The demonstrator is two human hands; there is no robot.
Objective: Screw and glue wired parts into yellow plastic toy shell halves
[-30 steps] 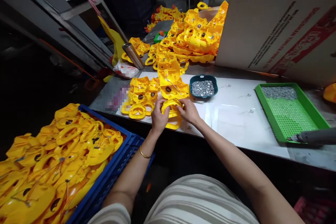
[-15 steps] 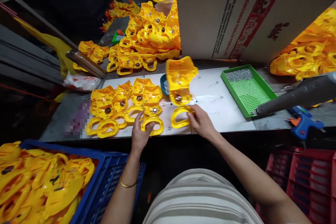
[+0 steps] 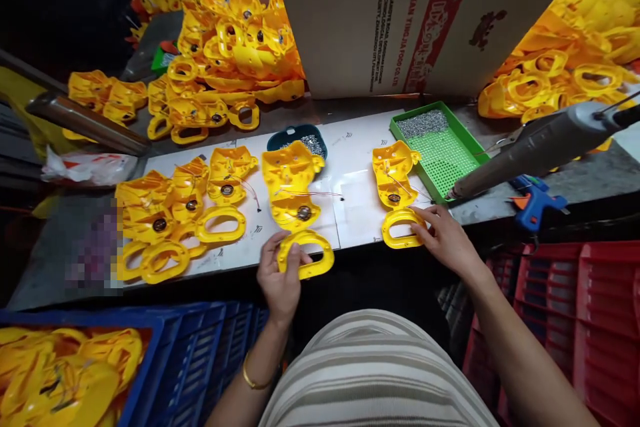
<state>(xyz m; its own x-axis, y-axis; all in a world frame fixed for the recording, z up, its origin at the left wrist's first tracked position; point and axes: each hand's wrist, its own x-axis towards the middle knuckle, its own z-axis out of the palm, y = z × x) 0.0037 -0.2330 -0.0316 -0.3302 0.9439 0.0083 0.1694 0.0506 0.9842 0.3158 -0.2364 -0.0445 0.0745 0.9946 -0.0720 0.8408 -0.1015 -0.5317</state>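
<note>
Loop-handled yellow shell (image 3: 286, 180), matching shell (image 3: 393, 167) apart to its right, both hollow side up

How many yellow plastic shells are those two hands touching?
2: the left shell, held by the left hand, near the teal tray; the right shell, touched by the right hand, beside the green tray.

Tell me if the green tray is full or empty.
Partly full: small metal bits cover the far end of the green tray, while its holed bottom shows bare toward the near end.
</note>
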